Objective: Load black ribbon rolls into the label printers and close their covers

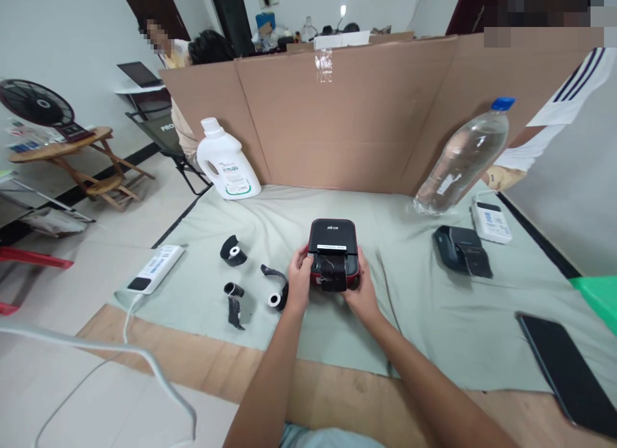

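A black label printer (pixel 333 234) with red lower edges is held between my two hands at the middle of the cloth. A strip of black label tape (pixel 333 272) hangs over its front. My left hand (pixel 299 277) grips the left side, thumb near the front corner. On the opposite side, my right hand (pixel 362 287) wraps the lower right corner; some of its fingers are hidden under the printer. Close to my left hand lies a roll of black tape (pixel 276 298) with a loose end. Two more rolls, one upper (pixel 234 251) and one lower (pixel 233 290), lie farther left.
A cardboard screen (pixel 347 120) stands behind, with a white jug (pixel 229 162) and a water bottle (pixel 465 159) against it. Rightward are a second black printer (pixel 457 247), a white power bank (pixel 491 221) and a phone (pixel 563 371). Another white power bank (pixel 157 268) lies left. People sit beyond.
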A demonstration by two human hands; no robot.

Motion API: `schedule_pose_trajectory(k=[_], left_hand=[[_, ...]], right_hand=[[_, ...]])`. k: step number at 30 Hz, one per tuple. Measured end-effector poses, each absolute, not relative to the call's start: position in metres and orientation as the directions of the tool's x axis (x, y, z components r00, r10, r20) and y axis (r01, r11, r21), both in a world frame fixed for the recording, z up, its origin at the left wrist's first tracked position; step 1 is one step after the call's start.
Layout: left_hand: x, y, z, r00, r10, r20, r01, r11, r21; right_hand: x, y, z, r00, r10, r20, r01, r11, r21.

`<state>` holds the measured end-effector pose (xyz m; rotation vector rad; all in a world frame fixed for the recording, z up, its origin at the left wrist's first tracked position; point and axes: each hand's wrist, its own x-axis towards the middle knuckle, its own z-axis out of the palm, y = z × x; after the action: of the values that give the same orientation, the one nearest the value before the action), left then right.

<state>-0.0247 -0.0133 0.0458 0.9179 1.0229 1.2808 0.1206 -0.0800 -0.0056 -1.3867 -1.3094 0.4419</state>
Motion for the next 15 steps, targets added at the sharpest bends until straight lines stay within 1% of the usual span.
schedule_pose_trajectory(k=[6, 10, 15], left_hand=[[-0.0246, -0.0131, 0.0454, 0.005, 0.997, -0.074, -0.290, 0.072, 0.954], [-0.0242, -0.0127, 0.0435, 0.003, 0.998, -0.069, -0.294, 0.067, 0.954], [-0.0258, -0.0116, 0.0411, 0.011, 0.999, -0.050, -0.284, 0.051, 0.958]], right_hand=[[0.1199, -0.0791, -0.0051, 0.359, 0.873, 0.331, 0.304, 0.226, -0.925], [0.1194, -0.0786, -0.0030, 0.382, 0.869, 0.314, 0.227, 0.241, -0.944], [0.1188, -0.0795, -0.0001, 0.383, 0.870, 0.311, 0.230, 0.237, -0.944]])
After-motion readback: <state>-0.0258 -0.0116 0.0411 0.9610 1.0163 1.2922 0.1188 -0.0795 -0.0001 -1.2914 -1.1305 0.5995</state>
